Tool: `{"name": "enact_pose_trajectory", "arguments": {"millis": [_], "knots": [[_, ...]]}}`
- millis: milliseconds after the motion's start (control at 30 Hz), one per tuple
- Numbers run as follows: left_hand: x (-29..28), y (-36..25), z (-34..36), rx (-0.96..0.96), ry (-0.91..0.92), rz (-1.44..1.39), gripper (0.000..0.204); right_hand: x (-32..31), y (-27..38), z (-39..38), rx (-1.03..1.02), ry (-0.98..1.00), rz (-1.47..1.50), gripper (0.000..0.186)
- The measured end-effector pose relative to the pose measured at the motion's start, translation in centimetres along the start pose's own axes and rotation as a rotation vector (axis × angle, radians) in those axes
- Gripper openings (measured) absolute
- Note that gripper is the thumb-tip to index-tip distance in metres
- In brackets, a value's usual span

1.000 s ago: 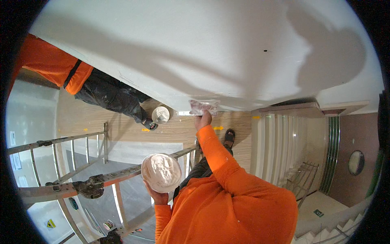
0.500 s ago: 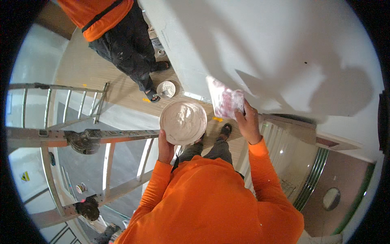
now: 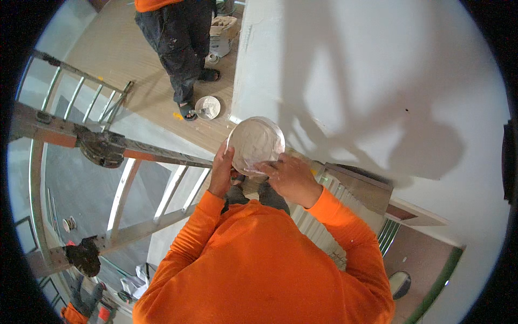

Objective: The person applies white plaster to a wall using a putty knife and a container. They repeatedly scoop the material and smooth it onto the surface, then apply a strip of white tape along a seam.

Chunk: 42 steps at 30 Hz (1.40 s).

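My left hand (image 3: 220, 168) is closed on the left rim of a round bowl (image 3: 281, 135) of pale, creamy filler (image 3: 253, 141), held in front of my chest. Over the near right part of the bowl, my right hand (image 3: 294, 177) is closed, its fingertips reaching inside the rim. It grips a broad putty knife, whose blade is hard to tell from the filler beneath my fingers. On the right rises the white wall (image 3: 345, 70), bearing shadows, with neither hand touching it.
A metal ladder (image 3: 178, 157) stands close on my left, a second ladder (image 3: 91, 100) behind it. Ahead, another person in dark trousers (image 3: 181, 48) stands beside a floor bowl (image 3: 209, 108) with a tool in it and a bucket (image 3: 221, 40). Another person (image 3: 81, 302) shows at lower left.
My right hand has moved left and down from near the wall, bringing the putty knife to the bowl. The bowl has shifted slightly right and up in view as the whole view turned.
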State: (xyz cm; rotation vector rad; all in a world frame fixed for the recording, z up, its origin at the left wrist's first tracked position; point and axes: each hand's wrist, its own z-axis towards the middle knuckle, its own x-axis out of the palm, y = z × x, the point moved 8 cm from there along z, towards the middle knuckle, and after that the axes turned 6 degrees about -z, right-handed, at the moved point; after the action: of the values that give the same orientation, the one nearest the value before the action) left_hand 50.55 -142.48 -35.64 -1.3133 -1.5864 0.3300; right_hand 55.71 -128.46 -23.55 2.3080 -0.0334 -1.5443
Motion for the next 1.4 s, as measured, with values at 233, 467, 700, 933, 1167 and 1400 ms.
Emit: {"name": "enact_pose_trajectory", "arguments": {"millis": [233, 467, 700, 933, 1167, 1400], "knots": [[-0.9, -0.9, -0.2, 0.103, -0.055, 0.196, 0.055, 1.1, 0.3, 2.5, -0.117, 0.228, 0.127, 0.045], [-2.1, 0.3, -0.2, 0.053, -0.015, -0.128, 0.058, 1.2, -3.7, 2.1, 0.482, 0.324, 1.275, 0.053], [-4.5, 0.5, 0.1, 0.041, -0.116, -0.431, 0.064, 5.7, -8.4, 0.4, 0.247, -0.122, 1.695, 0.072], [-6.4, 0.0, 1.1, 0.066, -0.081, -0.362, 0.076, 8.5, -8.9, -0.1, 0.215, -0.4, 1.879, 0.081], [-2.0, 2.2, 3.3, -0.051, 0.026, -0.444, 0.072, 9.7, -10.1, -0.8, 0.236, -0.371, 2.006, 0.066], [-0.3, 0.0, 3.3, 0.061, 0.016, -0.316, 0.063, 10.7, -10.9, -3.2, 0.512, -0.378, 1.676, 0.06]]}}
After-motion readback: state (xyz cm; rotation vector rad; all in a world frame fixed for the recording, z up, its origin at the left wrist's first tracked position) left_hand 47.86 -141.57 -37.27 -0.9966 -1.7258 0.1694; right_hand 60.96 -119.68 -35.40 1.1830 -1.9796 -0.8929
